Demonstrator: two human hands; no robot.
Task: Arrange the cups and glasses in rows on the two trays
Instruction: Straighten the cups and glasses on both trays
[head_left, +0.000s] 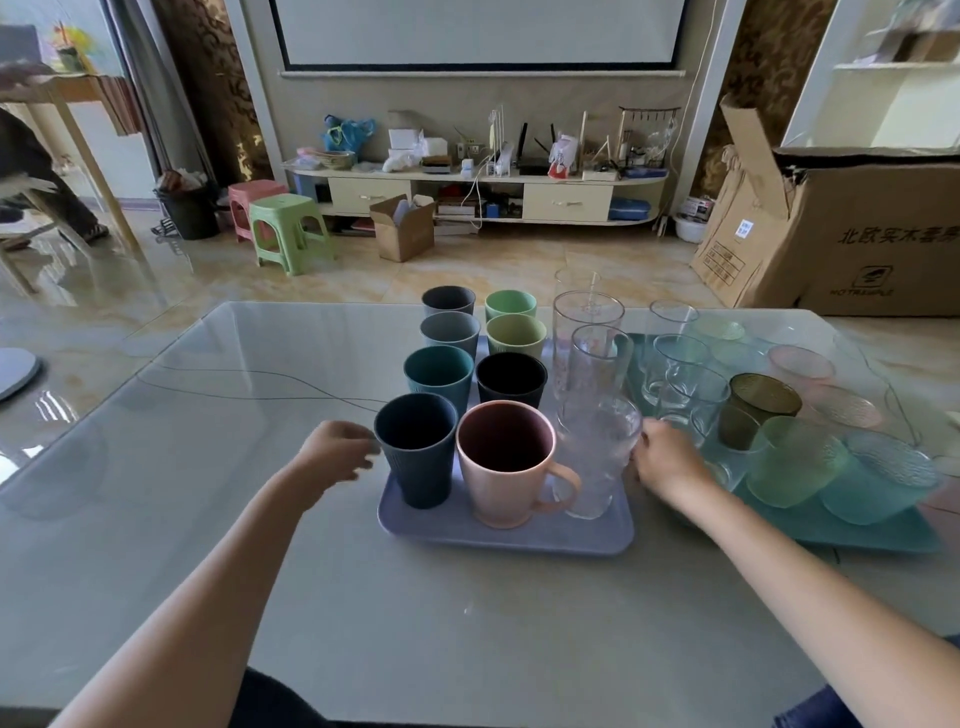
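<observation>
Two trays are sitting side by side on the glass-topped table (260, 545), and we are looking down at them past our own bare forearms. The lavender tray (498, 540) is carrying two neat columns of plastic cups, with a navy cup (418, 449) and a pink mug (506, 462) nearest us, plus a column of tall clear glasses behind a textured clear glass (597, 457). The teal tray (831, 530) to the right is holding clear, amber, green, blue and pink tumblers in looser rows.

Our left hand (337, 449) is hovering with loosely curled fingers just beside the navy cup; whether it is touching, we cannot tell. Our right hand (667, 460) is resting against the textured glass, its grip hidden.

We are judging the arranging nearly finished, with only straightening left.
</observation>
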